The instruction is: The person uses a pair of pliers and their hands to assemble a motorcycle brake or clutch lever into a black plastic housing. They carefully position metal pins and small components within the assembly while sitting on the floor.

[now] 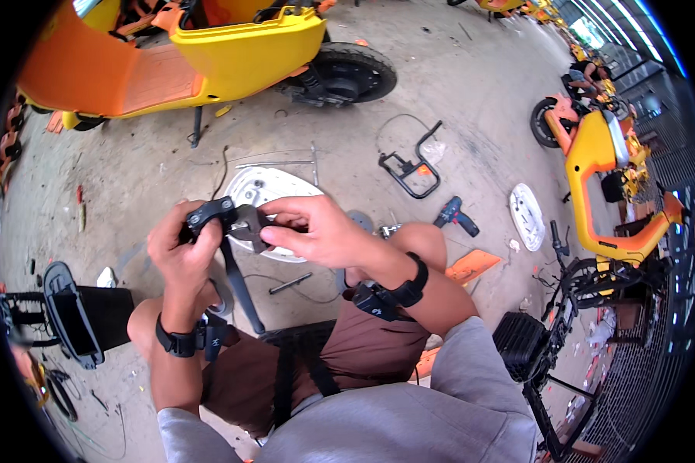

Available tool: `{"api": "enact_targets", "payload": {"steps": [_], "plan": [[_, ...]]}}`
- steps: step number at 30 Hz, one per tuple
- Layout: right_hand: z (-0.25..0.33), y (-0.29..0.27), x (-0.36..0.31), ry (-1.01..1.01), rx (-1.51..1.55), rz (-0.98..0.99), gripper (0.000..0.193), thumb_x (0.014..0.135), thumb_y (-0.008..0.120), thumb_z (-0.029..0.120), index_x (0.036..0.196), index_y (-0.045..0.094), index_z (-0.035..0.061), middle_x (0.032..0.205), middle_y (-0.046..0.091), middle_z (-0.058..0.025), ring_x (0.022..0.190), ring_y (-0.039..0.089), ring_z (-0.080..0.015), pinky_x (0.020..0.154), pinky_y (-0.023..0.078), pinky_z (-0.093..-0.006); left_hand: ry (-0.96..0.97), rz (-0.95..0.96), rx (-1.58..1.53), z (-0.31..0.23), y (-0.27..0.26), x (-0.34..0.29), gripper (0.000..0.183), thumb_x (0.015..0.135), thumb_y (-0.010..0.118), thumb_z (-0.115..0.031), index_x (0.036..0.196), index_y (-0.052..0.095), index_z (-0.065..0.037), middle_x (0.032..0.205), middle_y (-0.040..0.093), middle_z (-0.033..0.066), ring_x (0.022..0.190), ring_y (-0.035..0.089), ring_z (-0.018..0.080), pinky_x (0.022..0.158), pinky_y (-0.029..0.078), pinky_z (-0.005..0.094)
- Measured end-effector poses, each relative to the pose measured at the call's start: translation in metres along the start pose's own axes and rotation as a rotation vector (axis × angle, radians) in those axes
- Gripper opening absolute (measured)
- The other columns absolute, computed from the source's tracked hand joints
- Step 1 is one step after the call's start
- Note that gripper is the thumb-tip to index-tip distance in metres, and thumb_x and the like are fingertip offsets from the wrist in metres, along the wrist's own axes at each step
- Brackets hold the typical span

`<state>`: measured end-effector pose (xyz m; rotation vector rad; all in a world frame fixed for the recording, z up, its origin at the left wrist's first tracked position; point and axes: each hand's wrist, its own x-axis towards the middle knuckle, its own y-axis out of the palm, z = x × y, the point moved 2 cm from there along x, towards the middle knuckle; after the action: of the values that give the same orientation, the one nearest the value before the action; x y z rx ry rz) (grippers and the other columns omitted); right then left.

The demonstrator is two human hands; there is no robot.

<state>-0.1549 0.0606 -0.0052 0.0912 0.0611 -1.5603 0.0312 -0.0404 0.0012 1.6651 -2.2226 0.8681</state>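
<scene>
In front of my knees, my left hand [176, 241] is closed around the black housing of a brake lever [241, 289], whose long blade hangs down toward my lap. My right hand [316, 228] pinches a small dark blocky piece [249, 226] between thumb and fingers, right beside the housing. Whether the two parts are joined I cannot tell. Below and beyond them lies a white plastic shell [274, 180] on the floor, with small metal bits in it. A short dark rod [290, 283] rests on the concrete close to the lever's blade.
A yellow-orange scooter [247, 54] stands ahead on the left, another [594, 185] to the right. Around me lie a cordless drill [457, 217], a black tubular bracket [421, 179], a second white shell [526, 216], an orange panel [473, 266] and a black bin-like box [104, 316].
</scene>
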Motion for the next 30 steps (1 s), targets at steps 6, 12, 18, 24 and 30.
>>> {"api": "enact_targets", "payload": {"steps": [6, 12, 18, 24, 30], "plan": [[-0.008, 0.001, 0.004, -0.095, -0.005, 0.008, 0.03, 0.091, 0.064, 0.011, 0.115, 0.062, -0.0078, 0.083, 0.072, -0.0124, 0.075, 0.068, -0.013, 0.073, 0.053, -0.0289, 0.063, 0.004, 0.003, 0.011, -0.003, -0.004, 0.012, 0.076, 0.064, 0.0, 0.087, 0.064, 0.005, 0.07, 0.058, 0.0054, 0.064, 0.053, 0.011, 0.065, 0.044, 0.0237], [-0.009, -0.002, 0.002, -0.104, 0.009, -0.013, 0.028, 0.09, 0.064, 0.01, 0.113, 0.064, -0.0062, 0.083, 0.073, -0.0117, 0.075, 0.068, -0.0131, 0.071, 0.052, -0.0281, 0.061, 0.086, 0.016, 0.021, -0.005, -0.006, 0.011, 0.083, 0.064, 0.0, 0.094, 0.064, 0.005, 0.081, 0.063, 0.0036, 0.071, 0.054, 0.0091, 0.066, 0.045, 0.0224], [-0.007, 0.0, 0.003, -0.073, -0.037, -0.004, 0.027, 0.089, 0.064, 0.008, 0.111, 0.065, -0.0059, 0.083, 0.073, -0.0114, 0.075, 0.067, -0.0122, 0.071, 0.052, -0.0279, 0.099, 0.085, 0.038, 0.022, -0.009, -0.006, 0.011, 0.084, 0.064, 0.0, 0.094, 0.063, 0.004, 0.081, 0.062, 0.0033, 0.072, 0.053, 0.0087, 0.065, 0.044, 0.022], [-0.006, 0.0, 0.002, -0.076, 0.012, -0.011, 0.027, 0.088, 0.064, 0.007, 0.112, 0.065, -0.0064, 0.084, 0.073, -0.0116, 0.076, 0.066, -0.0116, 0.074, 0.052, -0.0279, 0.026, 0.006, -0.019, 0.011, -0.003, -0.004, 0.012, 0.076, 0.064, 0.001, 0.087, 0.063, 0.005, 0.07, 0.058, 0.0053, 0.064, 0.052, 0.0114, 0.068, 0.045, 0.0247], [-0.005, 0.0, 0.004, -0.052, -0.019, 0.033, 0.03, 0.092, 0.063, 0.006, 0.118, 0.06, -0.0086, 0.09, 0.07, -0.012, 0.082, 0.067, -0.0134, 0.079, 0.054, -0.0289, 0.019, 0.011, 0.0, 0.01, -0.004, -0.004, 0.012, 0.075, 0.064, 0.002, 0.087, 0.063, 0.005, 0.07, 0.057, 0.0051, 0.065, 0.052, 0.0114, 0.067, 0.045, 0.0243]]}}
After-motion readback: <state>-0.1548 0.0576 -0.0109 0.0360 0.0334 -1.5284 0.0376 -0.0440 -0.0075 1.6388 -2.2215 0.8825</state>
